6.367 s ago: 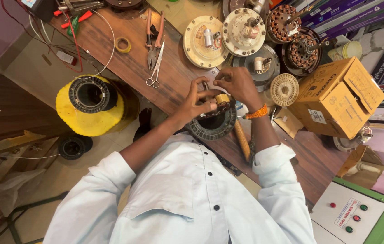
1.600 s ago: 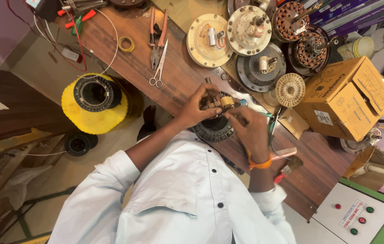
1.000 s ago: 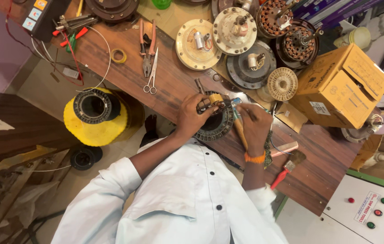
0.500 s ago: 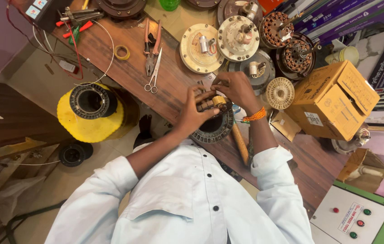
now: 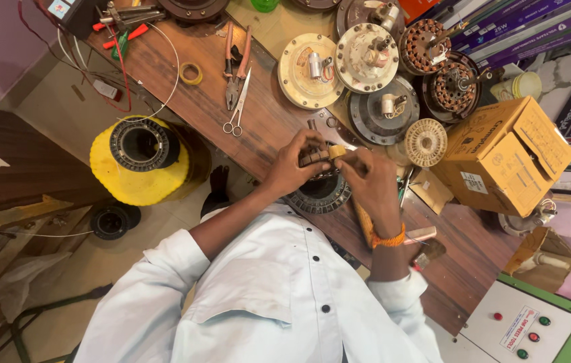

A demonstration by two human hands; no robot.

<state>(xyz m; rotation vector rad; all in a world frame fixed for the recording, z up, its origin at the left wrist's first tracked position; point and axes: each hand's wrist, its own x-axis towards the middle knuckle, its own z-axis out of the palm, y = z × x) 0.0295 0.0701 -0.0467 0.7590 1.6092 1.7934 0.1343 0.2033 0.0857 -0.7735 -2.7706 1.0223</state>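
While the head camera looks straight down on a wooden workbench (image 5: pixel 185 87), the scene reads from left to right as follows.

Far left: a yellow drum (image 5: pixel 139 161) stands on the floor beside the bench, with a dark ringed stator core (image 5: pixel 141 142) resting on its top.
Bench, left part: a roll of yellow tape (image 5: pixel 191 72) lies near orange-handled pliers (image 5: pixel 235 64) and a pair of scissors (image 5: pixel 237 111), the scissors just below the pliers.
Left hand (image 5: pixel 292 168): fingers curled and closed around the near side of a small wound piece (image 5: pixel 316 156), pinching it.
Wound piece: held up between both hands, directly above a dark ring-shaped stator (image 5: pixel 322 193) that lies at the bench's near edge.
Right hand (image 5: pixel 369 178): fingers bent and gripping the other side of the same piece; an orange band (image 5: pixel 388 238) sits on the wrist.
Beyond the hands: round cream and grey motor covers (image 5: pixel 366 57) lie touching one another, with copper-wound rotors (image 5: pixel 453 87) beside them.
Right: a cardboard box (image 5: pixel 504 154) rests on the bench.
Far right corner: a green-edged control panel (image 5: pixel 534 323) with coloured buttons.
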